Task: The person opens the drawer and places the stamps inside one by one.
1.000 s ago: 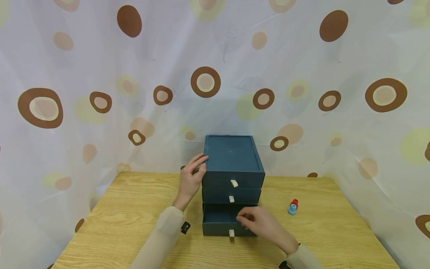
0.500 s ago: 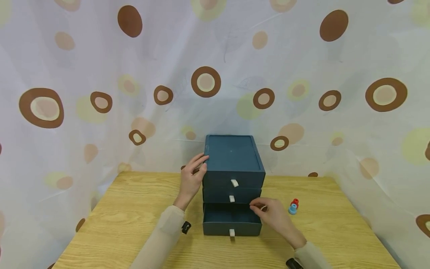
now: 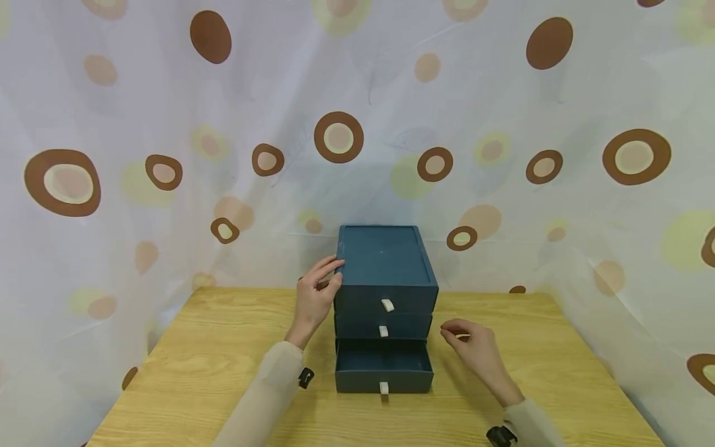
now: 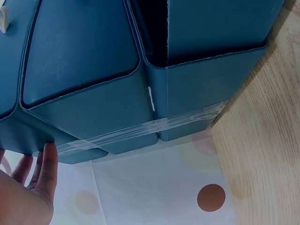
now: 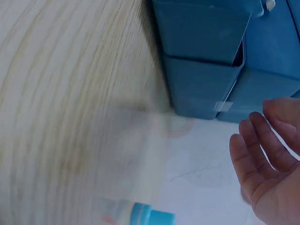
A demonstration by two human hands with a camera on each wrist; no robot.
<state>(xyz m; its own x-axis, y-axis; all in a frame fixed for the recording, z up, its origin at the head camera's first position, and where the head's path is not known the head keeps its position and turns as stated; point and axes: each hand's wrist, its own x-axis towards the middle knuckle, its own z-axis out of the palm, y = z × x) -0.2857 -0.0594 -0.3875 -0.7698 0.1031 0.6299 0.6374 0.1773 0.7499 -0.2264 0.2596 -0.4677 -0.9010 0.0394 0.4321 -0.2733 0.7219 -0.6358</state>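
A dark blue three-drawer unit (image 3: 385,256) stands on the table, its bottom drawer (image 3: 383,381) pulled out and the upper two closed. My left hand (image 3: 316,302) rests its fingertips against the unit's upper left side; in the left wrist view those fingers (image 4: 47,171) touch the blue wall beside a strip of clear tape (image 4: 136,132). To the right of the pulled-out drawer, my right hand (image 3: 475,351) hovers with loosely bent fingers and nothing between them. The right wrist view shows a small light blue piece (image 5: 157,217) on the table near it; the head view has it hidden behind this hand.
White pull tabs (image 3: 388,305) stick out from the drawer fronts. The wooden table (image 3: 223,360) reaches back to a white curtain (image 3: 279,211) with brown and yellow spots, which also encloses both sides.
My right hand has moved right, from over the pulled-out drawer to beside the unit, and now covers the small red and blue pieces. My left hand stays against the unit.
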